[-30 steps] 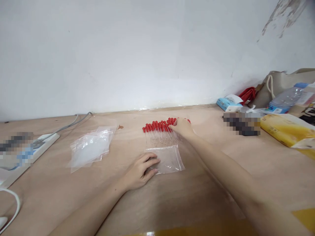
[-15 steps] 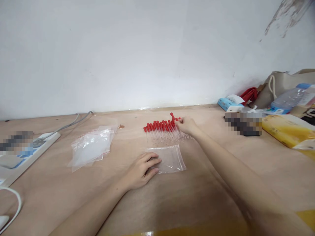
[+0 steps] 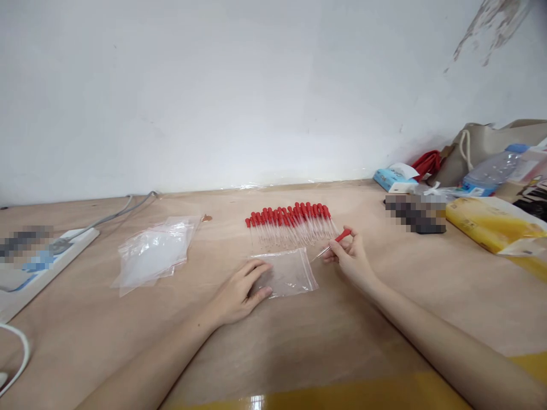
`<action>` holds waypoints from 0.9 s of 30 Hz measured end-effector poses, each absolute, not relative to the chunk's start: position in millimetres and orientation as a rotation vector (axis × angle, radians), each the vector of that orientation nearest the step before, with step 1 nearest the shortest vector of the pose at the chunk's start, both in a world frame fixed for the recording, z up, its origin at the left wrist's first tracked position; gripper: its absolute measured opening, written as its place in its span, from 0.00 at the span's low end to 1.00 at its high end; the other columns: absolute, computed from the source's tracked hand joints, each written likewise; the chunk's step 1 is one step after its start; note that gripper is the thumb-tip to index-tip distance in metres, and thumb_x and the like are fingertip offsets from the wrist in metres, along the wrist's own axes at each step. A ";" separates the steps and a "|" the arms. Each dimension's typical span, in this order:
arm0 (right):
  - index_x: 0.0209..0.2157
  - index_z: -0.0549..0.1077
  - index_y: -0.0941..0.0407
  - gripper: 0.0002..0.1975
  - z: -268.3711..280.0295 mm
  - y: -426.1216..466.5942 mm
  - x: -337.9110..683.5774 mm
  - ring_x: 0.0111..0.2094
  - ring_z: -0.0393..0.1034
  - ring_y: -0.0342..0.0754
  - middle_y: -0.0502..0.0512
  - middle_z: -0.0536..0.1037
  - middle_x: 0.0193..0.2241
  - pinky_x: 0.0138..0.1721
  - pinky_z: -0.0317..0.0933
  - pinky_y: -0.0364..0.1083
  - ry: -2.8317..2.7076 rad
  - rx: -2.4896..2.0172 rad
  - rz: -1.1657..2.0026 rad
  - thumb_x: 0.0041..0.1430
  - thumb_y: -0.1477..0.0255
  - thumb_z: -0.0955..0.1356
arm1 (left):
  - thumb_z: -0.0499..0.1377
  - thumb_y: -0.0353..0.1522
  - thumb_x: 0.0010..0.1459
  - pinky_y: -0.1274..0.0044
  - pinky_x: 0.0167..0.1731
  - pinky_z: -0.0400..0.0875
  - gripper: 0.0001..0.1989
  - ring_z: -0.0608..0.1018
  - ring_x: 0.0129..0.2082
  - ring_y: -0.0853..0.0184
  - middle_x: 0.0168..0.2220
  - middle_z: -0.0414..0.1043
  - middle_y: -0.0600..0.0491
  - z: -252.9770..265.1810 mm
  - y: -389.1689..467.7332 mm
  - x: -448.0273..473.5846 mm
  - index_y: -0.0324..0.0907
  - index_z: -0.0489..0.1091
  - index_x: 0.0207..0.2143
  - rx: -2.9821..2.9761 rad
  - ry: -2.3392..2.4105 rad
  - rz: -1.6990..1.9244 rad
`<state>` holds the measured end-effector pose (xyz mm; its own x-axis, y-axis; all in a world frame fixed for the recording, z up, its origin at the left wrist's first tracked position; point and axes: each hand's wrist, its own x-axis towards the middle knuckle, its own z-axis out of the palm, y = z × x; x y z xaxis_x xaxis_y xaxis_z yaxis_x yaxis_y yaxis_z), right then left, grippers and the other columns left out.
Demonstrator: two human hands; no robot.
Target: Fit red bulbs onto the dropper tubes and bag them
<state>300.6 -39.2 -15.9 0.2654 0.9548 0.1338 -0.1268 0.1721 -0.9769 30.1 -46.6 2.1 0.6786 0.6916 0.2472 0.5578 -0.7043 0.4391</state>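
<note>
Right hand [image 3: 341,249] drawn back, pinching red-topped dropper [image 3: 342,234], left hand [image 3: 240,291] spread onto clear bag [image 3: 290,274]

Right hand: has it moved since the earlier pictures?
Yes: against the yellow pack, the right hand has moved back toward the wearer and slightly rightward.

Dropper bulbs [image 3: 298,210] — red, tabletop [image 3: 239,364] — light brown

The left forearm [image 3: 162,353] slants up from the bottom left to the middle of the frame, where the left hand [image 3: 239,291] lies palm down, fingers [image 3: 258,266] pointing right, thumb [image 3: 260,295] spread below them. The right forearm [image 3: 431,333] enters at lower right; the right hand [image 3: 352,257], right of centre, pinches, its fingers bent.
</note>
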 end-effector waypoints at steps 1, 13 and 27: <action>0.47 0.45 0.52 0.35 -17.8 -39.1 299.0 0.20 0.68 0.42 0.44 0.70 0.23 0.23 0.66 0.44 -0.968 -1.088 0.995 0.44 0.60 0.69 | 0.51 0.36 0.58 0.68 0.51 0.61 0.22 0.64 0.53 0.62 0.53 0.59 0.47 2.5 -46.2 29.0 0.44 0.55 0.55 2.559 0.996 0.565; 0.31 0.69 0.56 0.13 -19.8 -56.5 308.4 0.25 0.64 0.42 0.50 0.70 0.24 0.27 0.60 0.42 -1.669 -1.199 1.062 0.48 0.61 0.67 | 0.55 0.40 0.54 0.65 0.51 0.60 0.28 0.65 0.52 0.60 0.53 0.61 0.47 5.5 -42.3 21.9 0.44 0.54 0.56 2.583 0.963 0.529; 0.29 0.75 0.56 0.10 -3.8 -52.0 291.1 0.25 0.61 0.39 0.52 0.69 0.30 0.25 0.56 0.40 -1.929 -1.081 1.101 0.48 0.64 0.68 | 0.56 0.40 0.54 0.65 0.50 0.61 0.24 0.66 0.51 0.59 0.49 0.66 0.48 2.0 -41.3 30.7 0.44 0.60 0.52 2.600 0.939 0.605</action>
<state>291.1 -52.0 -3.8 -0.4414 0.8866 0.1382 0.3315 0.3043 -0.8930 30.7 -41.3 2.0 0.6959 0.6606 0.2816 0.5294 -0.7369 0.4204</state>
